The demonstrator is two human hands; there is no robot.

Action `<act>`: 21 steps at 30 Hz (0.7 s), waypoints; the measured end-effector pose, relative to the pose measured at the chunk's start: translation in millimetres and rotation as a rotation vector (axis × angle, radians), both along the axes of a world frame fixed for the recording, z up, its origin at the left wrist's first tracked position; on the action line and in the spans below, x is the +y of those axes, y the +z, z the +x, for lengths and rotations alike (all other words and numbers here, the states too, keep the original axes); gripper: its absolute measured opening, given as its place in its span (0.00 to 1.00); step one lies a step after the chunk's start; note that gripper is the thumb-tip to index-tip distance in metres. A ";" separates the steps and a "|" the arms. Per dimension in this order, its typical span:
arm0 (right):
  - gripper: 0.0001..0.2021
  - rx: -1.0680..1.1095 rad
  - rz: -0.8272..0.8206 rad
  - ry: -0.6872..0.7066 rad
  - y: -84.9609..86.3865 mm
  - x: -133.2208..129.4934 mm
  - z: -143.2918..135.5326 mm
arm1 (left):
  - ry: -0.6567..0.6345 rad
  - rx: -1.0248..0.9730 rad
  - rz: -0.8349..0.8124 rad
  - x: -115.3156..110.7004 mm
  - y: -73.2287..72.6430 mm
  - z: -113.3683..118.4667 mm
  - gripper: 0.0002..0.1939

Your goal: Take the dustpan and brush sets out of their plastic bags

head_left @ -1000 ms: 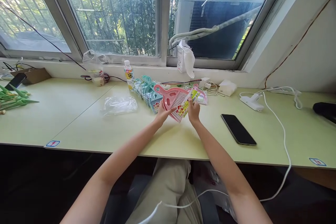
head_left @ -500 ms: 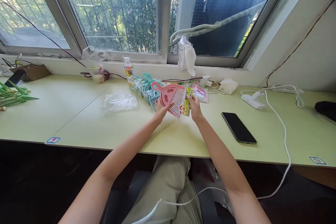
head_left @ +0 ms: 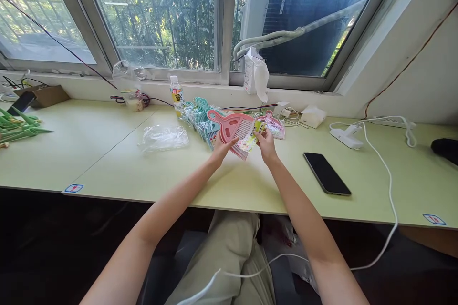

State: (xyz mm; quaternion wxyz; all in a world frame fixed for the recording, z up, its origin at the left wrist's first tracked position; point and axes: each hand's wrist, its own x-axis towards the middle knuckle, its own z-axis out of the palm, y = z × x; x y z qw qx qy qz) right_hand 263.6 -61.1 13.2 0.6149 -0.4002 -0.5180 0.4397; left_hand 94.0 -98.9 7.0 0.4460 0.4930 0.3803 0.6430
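Observation:
A pink dustpan and brush set (head_left: pixel 231 126) is held above the table, its handle pointing up and left. My left hand (head_left: pixel 221 148) grips its lower left side, thumb across the front. At its right side is a yellow-green printed card (head_left: pixel 253 136), now tilted; my right hand (head_left: pixel 266 146) pinches the card's right edge. Behind the pink set lies a pile of teal sets (head_left: pixel 200 119) in clear plastic. Another pink set (head_left: pixel 274 125) in clear wrapping lies behind my right hand.
A crumpled clear bag (head_left: pixel 164 138) lies left on the table (head_left: pixel 118 167). A bottle (head_left: pixel 177 96) stands behind it. To the right are a black phone (head_left: pixel 327 174), a power strip (head_left: pixel 346 137) and a white cable. Green stalks (head_left: pixel 21 126) lie far left.
The printed card has tilted clockwise, its lower end swinging left over the bristles, with my right hand still on its edge. The left hand keeps its hold. The view has shifted slightly.

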 end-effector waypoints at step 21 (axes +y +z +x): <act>0.22 -0.304 0.168 -0.233 0.3 -1.5 1.6 | -0.078 -0.051 0.061 0.4 3.5 2.2 0.43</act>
